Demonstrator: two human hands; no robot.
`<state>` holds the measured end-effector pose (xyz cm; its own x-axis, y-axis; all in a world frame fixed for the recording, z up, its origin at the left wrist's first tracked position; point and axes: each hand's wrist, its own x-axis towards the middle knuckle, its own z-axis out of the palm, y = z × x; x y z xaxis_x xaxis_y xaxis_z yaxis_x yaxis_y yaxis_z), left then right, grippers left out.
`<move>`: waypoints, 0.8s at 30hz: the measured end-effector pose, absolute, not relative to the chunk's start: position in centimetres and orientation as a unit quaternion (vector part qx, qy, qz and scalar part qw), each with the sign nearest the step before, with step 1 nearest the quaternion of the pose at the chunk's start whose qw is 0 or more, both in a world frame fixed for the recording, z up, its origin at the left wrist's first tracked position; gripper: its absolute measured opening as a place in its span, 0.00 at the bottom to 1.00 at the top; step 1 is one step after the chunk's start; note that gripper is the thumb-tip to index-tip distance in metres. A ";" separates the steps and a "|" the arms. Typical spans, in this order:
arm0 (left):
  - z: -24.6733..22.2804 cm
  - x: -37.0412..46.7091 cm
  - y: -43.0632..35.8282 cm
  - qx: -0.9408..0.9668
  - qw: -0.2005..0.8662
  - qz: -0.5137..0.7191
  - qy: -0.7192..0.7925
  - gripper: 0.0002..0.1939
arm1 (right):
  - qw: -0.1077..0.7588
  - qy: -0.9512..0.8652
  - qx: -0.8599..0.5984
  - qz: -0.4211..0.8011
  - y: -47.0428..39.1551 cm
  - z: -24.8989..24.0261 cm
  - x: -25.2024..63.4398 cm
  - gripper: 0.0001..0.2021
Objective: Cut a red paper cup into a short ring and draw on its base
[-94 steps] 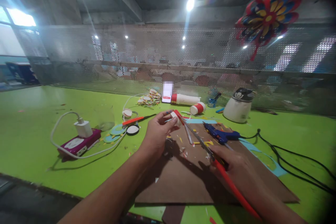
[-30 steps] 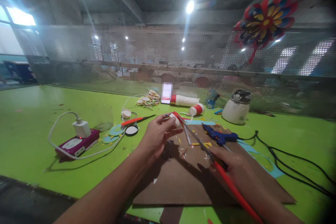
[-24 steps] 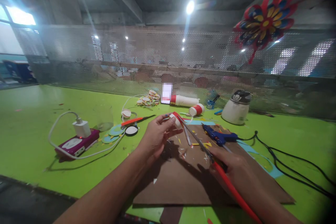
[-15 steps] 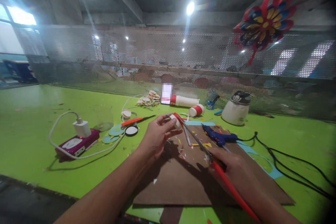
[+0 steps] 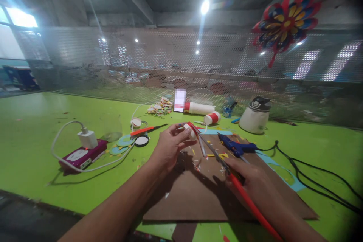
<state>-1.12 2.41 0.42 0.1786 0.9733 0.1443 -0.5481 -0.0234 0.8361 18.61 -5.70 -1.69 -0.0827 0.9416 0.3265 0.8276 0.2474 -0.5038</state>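
In my left hand [image 5: 171,145] is a small red-and-white paper cup piece [image 5: 190,132], pinched between thumb and fingers and tilted toward the right. My right hand [image 5: 246,176] grips long scissors [image 5: 216,155] with red handles. Their blades reach up and left to the red edge of the cup piece, slightly parted, one lying against it. Below both hands lies a brown board [image 5: 195,200] strewn with paper scraps. A blue glue gun [image 5: 236,146] rests on the board's far right part, just beyond my right hand.
Left on the green table [image 5: 31,132] are a purple power strip [image 5: 85,155], a clear cup [image 5: 111,126] and an orange-handled knife [image 5: 146,131]. Behind are a phone [image 5: 179,100], stacked paper cups [image 5: 201,108], a red-and-white roll [image 5: 212,118] and a white spray bottle [image 5: 254,117]. A black cord [image 5: 312,172] trails right.
The hands, the cup piece and the scissors keep nearly the same pose. A thin white strip shows more plainly beside the blades. The whole view has shifted very slightly.
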 end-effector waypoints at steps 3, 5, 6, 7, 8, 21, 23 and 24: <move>0.4 -1.1 2.4 0.405 0.649 0.588 0.261 0.08 | 0.309 -0.731 -0.601 0.099 -5.7 -1.6 18.5 0.20; 0.4 -1.1 2.4 0.406 0.648 0.589 0.261 0.08 | 0.303 -0.730 -0.605 0.101 -5.7 -1.5 18.5 0.20; 0.4 -1.1 2.4 0.406 0.647 0.590 0.261 0.08 | 0.299 -0.729 -0.607 0.102 -5.7 -1.5 18.5 0.20; 0.4 -1.1 2.4 0.406 0.647 0.590 0.261 0.08 | 0.297 -0.729 -0.608 0.101 -5.7 -1.5 18.5 0.20; 0.4 -1.1 2.4 0.406 0.647 0.590 0.262 0.08 | 0.295 -0.730 -0.608 0.102 -5.8 -1.5 18.5 0.20; 0.2 -1.3 2.8 0.410 0.663 0.570 0.261 0.06 | 0.273 -0.751 -0.592 0.106 -5.7 -1.0 18.5 0.18; 0.1 -1.2 2.8 0.408 0.665 0.571 0.258 0.06 | 0.270 -0.751 -0.593 0.107 -5.8 -0.9 18.6 0.18; 0.1 -1.2 2.8 0.402 0.669 0.570 0.257 0.06 | 0.271 -0.751 -0.593 0.106 -5.8 -1.0 18.6 0.18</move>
<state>-1.18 2.78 0.14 0.2176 0.9692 0.1150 -0.5559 0.0262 0.8309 18.61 -5.81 -1.00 -0.1492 0.9481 0.2807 0.8338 0.2732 -0.4797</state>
